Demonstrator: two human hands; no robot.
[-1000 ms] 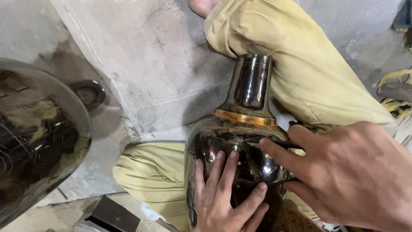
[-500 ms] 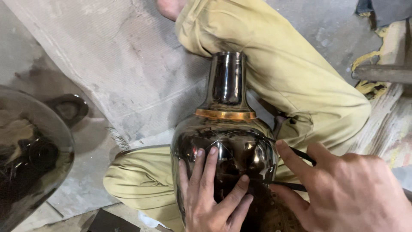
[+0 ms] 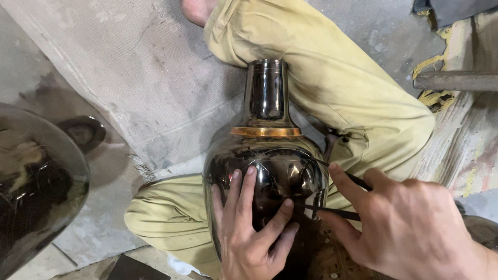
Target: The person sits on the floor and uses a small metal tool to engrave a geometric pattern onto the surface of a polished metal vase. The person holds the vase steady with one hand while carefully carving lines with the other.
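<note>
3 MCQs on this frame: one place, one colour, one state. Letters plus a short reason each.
1. Where does the dark metal vase lie?
A. across the person's legs
B. on a shelf
C. in a sink

2. What colour is the band at the base of its neck?
A. blue
B. copper-gold
C. white

3. How is the left hand placed?
A. clear of the vase
B. closed in a fist
C. spread flat on the vase's body

Answers: 1 A, khaki trousers show beneath it; 2 B, the ring glows copper-gold; 3 C, fingers splayed on the metal.

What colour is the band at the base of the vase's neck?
Copper-orange, on the band circling the shiny dark metal vase; the head view shows it.
</note>
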